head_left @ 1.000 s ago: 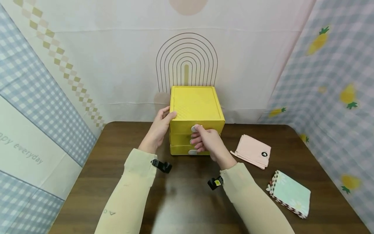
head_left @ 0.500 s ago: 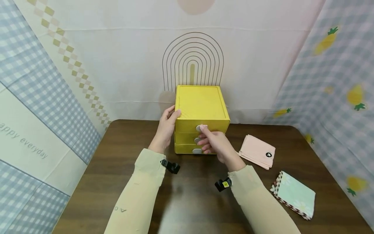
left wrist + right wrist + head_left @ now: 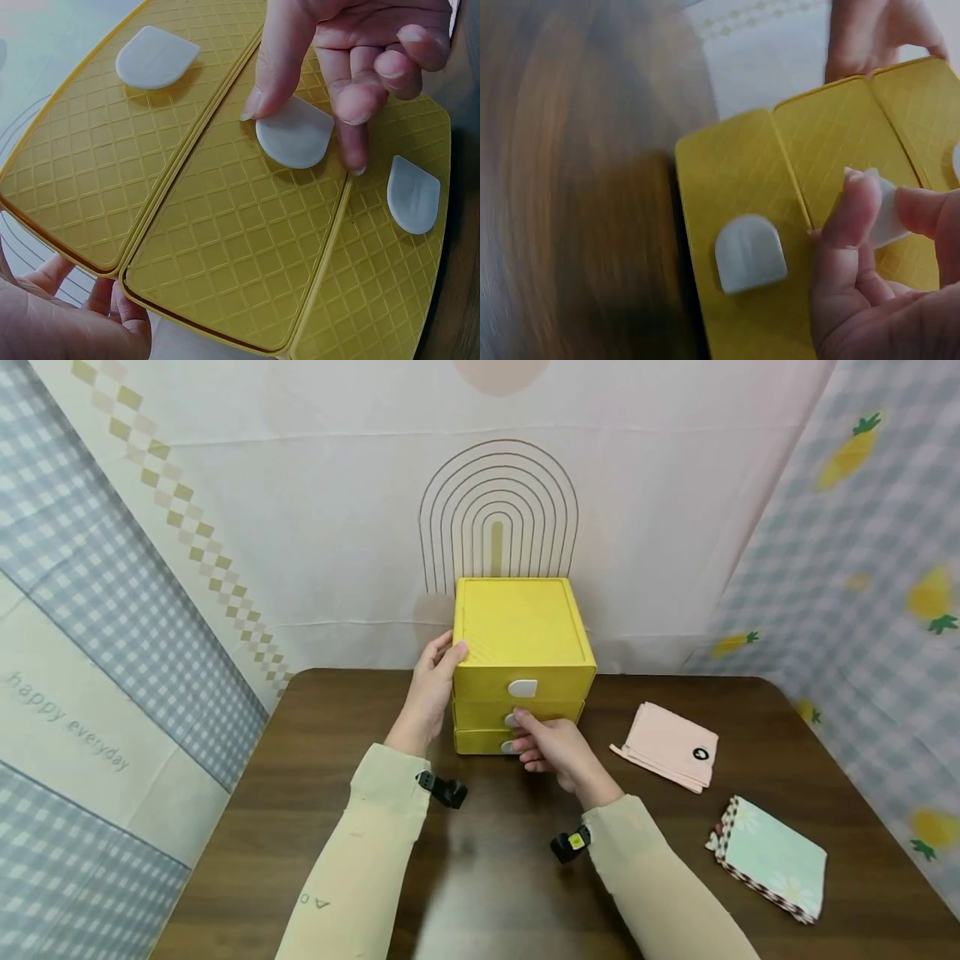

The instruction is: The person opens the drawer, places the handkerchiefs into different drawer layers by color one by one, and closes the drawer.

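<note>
A yellow three-drawer storage box (image 3: 521, 618) stands at the back of the table, all its drawers pushed in. White tabs serve as handles, among them the top handle (image 3: 522, 688) and the bottom handle (image 3: 750, 255). My left hand (image 3: 427, 693) holds the box's left side, thumb at the top edge and fingers along the side wall. With thumb and forefinger my right hand (image 3: 558, 747) pinches the middle drawer's handle (image 3: 296, 135); the other fingers curl loosely below. What the drawers contain is hidden.
On the brown table (image 3: 480, 877), a folded pink cloth (image 3: 667, 743) lies to the right of the box. Nearer, a folded mint cloth (image 3: 772, 856) with a checked edge lies at the right. A patterned curtain (image 3: 337, 527) hangs close behind the box.
My right hand has moved down from the top drawer's handle to the middle one. My left hand keeps its place on the box's side. The head view has shifted slightly.
</note>
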`<action>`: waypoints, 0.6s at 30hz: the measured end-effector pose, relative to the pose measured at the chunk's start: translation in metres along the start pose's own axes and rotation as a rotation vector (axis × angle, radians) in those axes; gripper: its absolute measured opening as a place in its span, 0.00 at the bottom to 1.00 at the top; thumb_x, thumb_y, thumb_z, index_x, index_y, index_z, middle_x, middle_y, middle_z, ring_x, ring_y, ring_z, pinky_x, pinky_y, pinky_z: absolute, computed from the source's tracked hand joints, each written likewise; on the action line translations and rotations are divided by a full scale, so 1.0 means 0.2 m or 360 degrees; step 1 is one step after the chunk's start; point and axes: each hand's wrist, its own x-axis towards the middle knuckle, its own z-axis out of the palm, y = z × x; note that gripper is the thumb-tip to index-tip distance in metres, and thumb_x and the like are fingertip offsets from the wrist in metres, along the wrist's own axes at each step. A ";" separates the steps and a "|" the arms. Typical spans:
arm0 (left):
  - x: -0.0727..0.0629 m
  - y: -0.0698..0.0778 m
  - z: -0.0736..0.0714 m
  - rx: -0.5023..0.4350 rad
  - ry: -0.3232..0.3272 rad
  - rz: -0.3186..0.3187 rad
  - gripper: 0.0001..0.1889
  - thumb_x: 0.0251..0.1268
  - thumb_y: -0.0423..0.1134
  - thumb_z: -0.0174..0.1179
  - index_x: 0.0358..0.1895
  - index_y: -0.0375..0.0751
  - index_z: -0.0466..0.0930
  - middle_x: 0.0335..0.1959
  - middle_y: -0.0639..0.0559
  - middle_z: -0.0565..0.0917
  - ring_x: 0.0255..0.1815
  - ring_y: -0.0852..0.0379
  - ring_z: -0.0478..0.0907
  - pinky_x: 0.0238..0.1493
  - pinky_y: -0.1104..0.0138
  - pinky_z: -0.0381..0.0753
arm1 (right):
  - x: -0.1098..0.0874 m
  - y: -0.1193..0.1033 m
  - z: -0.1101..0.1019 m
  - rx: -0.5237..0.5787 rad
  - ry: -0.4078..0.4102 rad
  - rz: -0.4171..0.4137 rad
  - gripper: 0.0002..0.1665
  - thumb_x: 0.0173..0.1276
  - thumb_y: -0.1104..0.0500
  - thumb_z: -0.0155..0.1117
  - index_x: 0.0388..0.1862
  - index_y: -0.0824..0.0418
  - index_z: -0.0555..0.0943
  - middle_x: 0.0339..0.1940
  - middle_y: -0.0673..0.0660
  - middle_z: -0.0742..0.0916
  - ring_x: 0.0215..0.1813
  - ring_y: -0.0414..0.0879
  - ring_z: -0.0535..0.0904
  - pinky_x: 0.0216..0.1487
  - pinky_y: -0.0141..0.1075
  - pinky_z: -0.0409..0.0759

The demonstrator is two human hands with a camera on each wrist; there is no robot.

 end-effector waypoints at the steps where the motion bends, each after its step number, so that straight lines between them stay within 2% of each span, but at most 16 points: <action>1: 0.00 0.00 0.00 0.0000 -0.0001 -0.0004 0.31 0.66 0.58 0.58 0.69 0.54 0.65 0.63 0.54 0.70 0.61 0.55 0.69 0.64 0.58 0.64 | 0.00 0.00 0.01 0.0050 0.0006 0.0002 0.35 0.63 0.35 0.63 0.49 0.66 0.83 0.29 0.55 0.86 0.23 0.42 0.78 0.26 0.33 0.79; 6: -0.01 0.01 0.00 -0.0013 -0.0011 -0.0035 0.30 0.67 0.56 0.58 0.69 0.56 0.65 0.64 0.56 0.70 0.62 0.56 0.69 0.64 0.59 0.64 | -0.02 0.03 0.04 0.0214 0.0013 0.0009 0.36 0.63 0.36 0.64 0.51 0.67 0.81 0.25 0.52 0.83 0.22 0.41 0.75 0.24 0.32 0.78; 13: 0.01 0.03 0.01 0.0001 -0.0019 0.0017 0.32 0.66 0.59 0.58 0.71 0.57 0.63 0.65 0.57 0.69 0.63 0.56 0.68 0.64 0.59 0.64 | -0.03 0.03 0.06 0.0213 0.0092 -0.0068 0.36 0.63 0.33 0.62 0.50 0.64 0.81 0.26 0.54 0.83 0.22 0.41 0.75 0.24 0.33 0.78; 18: 0.00 0.02 0.02 0.0023 -0.0004 -0.0050 0.31 0.67 0.57 0.57 0.71 0.57 0.63 0.65 0.57 0.69 0.62 0.57 0.68 0.64 0.59 0.64 | -0.06 0.05 0.06 0.0159 0.0088 -0.0018 0.36 0.64 0.33 0.61 0.50 0.64 0.81 0.25 0.54 0.82 0.22 0.42 0.75 0.24 0.34 0.78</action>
